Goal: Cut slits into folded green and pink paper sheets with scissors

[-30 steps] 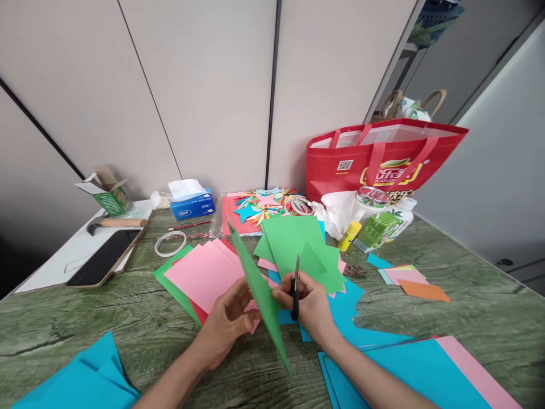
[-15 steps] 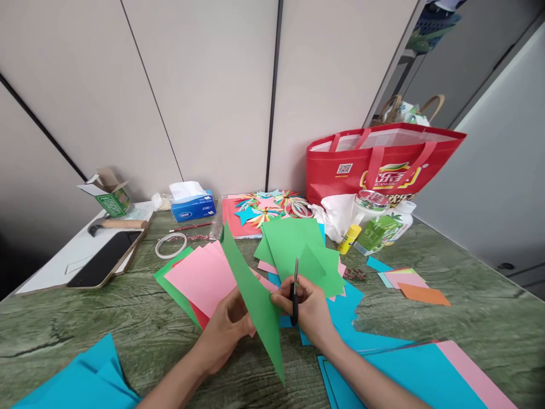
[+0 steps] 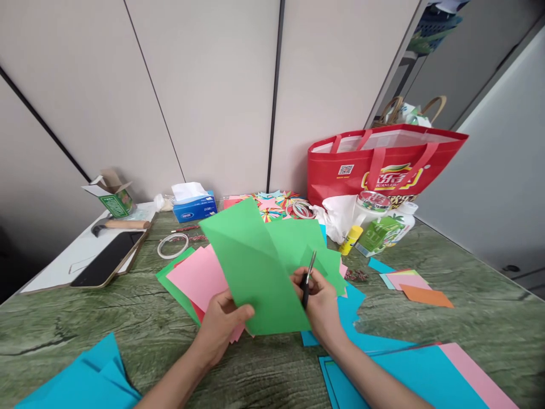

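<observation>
Sheets of blue paper (image 3: 80, 378) are lying left of the left hand (image 3: 219, 326), whose thumb and fingers are pinching a green sheet (image 3: 258, 272) by its lower left edge. Between both hands, that sheet's long axis is running from upper left to lower right. The right hand (image 3: 319, 298) is gripping scissors (image 3: 305, 286), their blades pointing away from it, up and slightly right.

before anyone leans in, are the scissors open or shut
Shut, it seems: the scissors in the right hand show one narrow metal strip pointing up, with no visible gap.
</observation>
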The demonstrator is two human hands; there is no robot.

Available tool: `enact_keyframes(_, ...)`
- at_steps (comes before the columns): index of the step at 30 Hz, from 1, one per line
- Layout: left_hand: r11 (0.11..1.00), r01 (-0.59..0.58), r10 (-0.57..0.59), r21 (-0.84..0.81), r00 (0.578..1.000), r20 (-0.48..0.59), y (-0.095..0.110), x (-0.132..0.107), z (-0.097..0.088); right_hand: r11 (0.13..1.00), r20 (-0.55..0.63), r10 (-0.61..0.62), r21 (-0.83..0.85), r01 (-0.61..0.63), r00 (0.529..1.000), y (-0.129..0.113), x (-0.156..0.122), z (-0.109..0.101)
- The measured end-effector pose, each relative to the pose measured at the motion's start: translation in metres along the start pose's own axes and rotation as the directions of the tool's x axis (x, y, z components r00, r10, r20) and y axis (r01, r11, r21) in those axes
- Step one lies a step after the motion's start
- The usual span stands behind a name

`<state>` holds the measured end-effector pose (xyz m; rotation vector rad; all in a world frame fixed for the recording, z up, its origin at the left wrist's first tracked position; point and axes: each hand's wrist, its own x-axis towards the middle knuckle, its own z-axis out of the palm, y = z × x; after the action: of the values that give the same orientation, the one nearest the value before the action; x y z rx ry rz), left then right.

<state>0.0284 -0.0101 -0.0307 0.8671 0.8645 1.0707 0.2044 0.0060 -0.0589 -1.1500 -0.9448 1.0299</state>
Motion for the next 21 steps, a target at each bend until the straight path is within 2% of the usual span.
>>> enact_keyframes(3, 0.995, 0.065, -0.072, -0.073, 0.992, -0.107, 0.004, 0.001, -0.005, 0.999, -0.093, -0.034, 0.005, 0.034, 0.995, -0.003, 0.005, -0.004)
enact_keyframes(7, 0.983, 0.104, -0.119, -0.150, 0.988, -0.099, 0.013, 0.001, -0.005, 0.997, -0.133, -0.069, 0.018, 0.072, 0.989, -0.006, 0.007, -0.007)
enact_keyframes(10, 0.979, 0.120, -0.144, -0.166, 0.979, -0.141, 0.019, 0.003, -0.007, 0.997, -0.138, -0.077, 0.012, 0.079, 0.988, -0.005, 0.008, -0.009)
enact_keyframes(16, 0.994, 0.007, -0.038, -0.106, 0.954, -0.298, 0.025, 0.010, -0.017, 0.994, -0.268, -0.093, 0.029, 0.104, 0.959, -0.002, 0.018, -0.017)
enact_keyframes(21, 0.999, 0.000, -0.014, -0.043, 0.944, -0.331, 0.027, 0.012, -0.015, 0.993, -0.273, -0.068, 0.073, 0.091, 0.960, -0.003, 0.020, -0.019)
